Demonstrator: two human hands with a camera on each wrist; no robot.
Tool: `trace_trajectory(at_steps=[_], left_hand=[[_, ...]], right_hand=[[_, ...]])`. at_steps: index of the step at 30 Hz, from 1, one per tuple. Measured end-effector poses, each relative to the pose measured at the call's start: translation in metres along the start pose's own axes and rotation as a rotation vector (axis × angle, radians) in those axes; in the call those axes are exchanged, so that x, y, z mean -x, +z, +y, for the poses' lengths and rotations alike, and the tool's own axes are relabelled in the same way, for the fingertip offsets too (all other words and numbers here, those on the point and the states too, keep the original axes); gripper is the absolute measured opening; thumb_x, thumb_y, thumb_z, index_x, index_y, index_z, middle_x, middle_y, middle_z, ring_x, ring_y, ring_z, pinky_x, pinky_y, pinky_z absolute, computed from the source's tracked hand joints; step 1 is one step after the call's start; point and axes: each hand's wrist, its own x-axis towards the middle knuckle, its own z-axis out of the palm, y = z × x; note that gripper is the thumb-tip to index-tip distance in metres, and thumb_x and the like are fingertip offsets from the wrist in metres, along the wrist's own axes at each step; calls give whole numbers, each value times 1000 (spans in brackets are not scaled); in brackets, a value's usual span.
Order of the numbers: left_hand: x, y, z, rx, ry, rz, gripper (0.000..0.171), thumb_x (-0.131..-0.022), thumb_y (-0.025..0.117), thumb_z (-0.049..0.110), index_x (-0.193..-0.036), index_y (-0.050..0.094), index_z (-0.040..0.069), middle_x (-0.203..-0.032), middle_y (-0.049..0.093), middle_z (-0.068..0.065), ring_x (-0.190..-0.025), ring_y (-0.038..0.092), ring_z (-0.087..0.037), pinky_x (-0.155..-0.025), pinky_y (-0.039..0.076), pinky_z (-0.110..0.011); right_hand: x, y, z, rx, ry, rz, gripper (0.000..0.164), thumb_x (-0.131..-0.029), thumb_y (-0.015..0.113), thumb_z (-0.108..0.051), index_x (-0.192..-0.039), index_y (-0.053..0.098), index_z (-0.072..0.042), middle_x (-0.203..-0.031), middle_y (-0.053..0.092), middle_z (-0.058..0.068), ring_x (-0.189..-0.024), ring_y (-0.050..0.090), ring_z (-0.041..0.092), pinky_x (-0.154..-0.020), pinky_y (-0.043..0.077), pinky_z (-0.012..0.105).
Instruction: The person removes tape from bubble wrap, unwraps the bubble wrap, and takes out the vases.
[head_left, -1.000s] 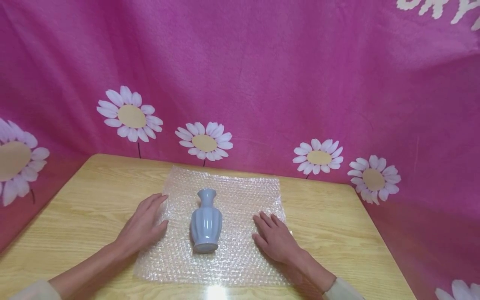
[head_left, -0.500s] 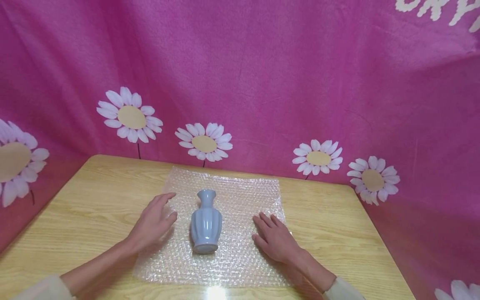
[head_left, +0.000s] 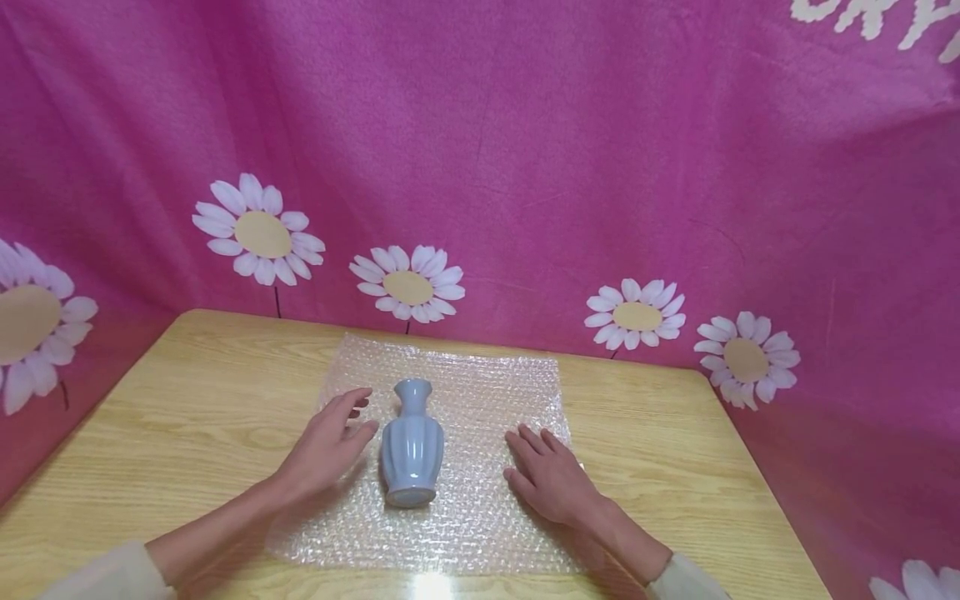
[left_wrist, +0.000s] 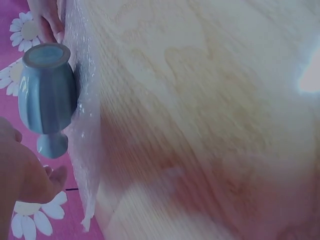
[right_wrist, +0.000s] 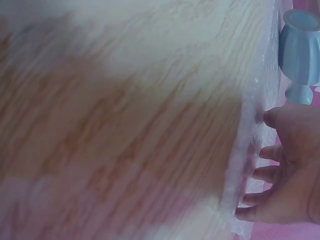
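Note:
A pale blue-grey ribbed vase (head_left: 413, 446) lies on its side on a sheet of clear bubble wrap (head_left: 480, 525), its narrow neck toward the far edge and its base toward me. My left hand (head_left: 322, 446) hovers just left of the vase, thumb and fingers apart, with nothing between them. In the left wrist view the same vase (left_wrist: 47, 95) appears beyond that hand's fingers. On the right part of the wrap, my right hand (head_left: 551, 479) rests with its fingers spread. The right wrist view has its fingertips (right_wrist: 245, 214) at the wrap's surface.
The wrap lies on a light wood-grain table (head_left: 660, 467). A magenta cloth (head_left: 525, 167) printed with white daisies hangs behind and along both sides. Light glares off the table's front (head_left: 433, 586).
My left hand has moved right, from the wrap's left edge to close beside the vase. The right hand, vase and bubble wrap have stayed in place.

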Motion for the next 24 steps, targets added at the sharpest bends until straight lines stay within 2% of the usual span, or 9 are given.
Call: trace_trajectory(at_steps=[10, 17, 24], left_hand=[[-3, 8, 6, -16, -71, -59, 63, -97, 65, 31, -145, 42, -3, -135, 54, -23, -119, 55, -38, -98, 49, -51], [-6, 15, 13, 58, -148, -98, 71, -95, 67, 38, -146, 41, -4, -135, 54, -23, -118, 56, -37, -98, 48, -51], [-9, 23, 16, 83, -141, -111, 75, -90, 73, 35, -144, 42, -7, -133, 55, -24, -115, 59, -38, -97, 49, -52]], right_hand=[[0, -3, -3, -6, 8, -14, 51, -100, 55, -22, -141, 48, 8, -145, 46, 29, -137, 41, 40, -115, 26, 55], [-1, -3, -3, -7, 17, -26, 52, -100, 55, -22, -142, 47, 8, -145, 45, 29, -138, 40, 40, -115, 25, 55], [0, 1, 1, -22, -7, 17, 52, -99, 56, -23, -140, 49, 9, -143, 47, 30, -135, 42, 42, -113, 28, 57]])
